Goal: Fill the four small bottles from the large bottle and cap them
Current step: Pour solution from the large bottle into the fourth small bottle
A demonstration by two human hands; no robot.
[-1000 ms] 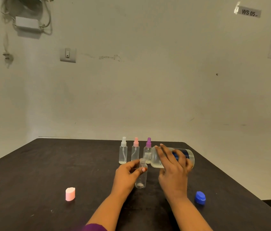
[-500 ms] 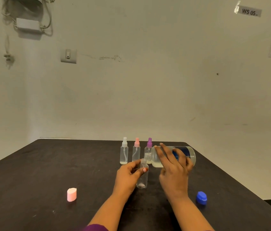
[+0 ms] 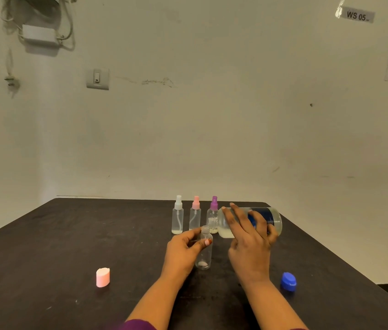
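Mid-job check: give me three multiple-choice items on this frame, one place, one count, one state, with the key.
1. Where is the blue cap?
A. On the table, right of the right hand.
B. On the floor.
C. On a shelf.
2. How many small bottles wear spray tops?
A. Two.
B. Three.
C. Four.
3. How is the large bottle?
A. Standing upright.
B. Tipped on its side.
C. Upside down.
Key:
1 A, it lies beside the right forearm.
2 B, the white-topped bottle, pink-topped bottle and purple-topped bottle; the open small bottle in the left hand has none.
3 B, the right hand holds it about level.
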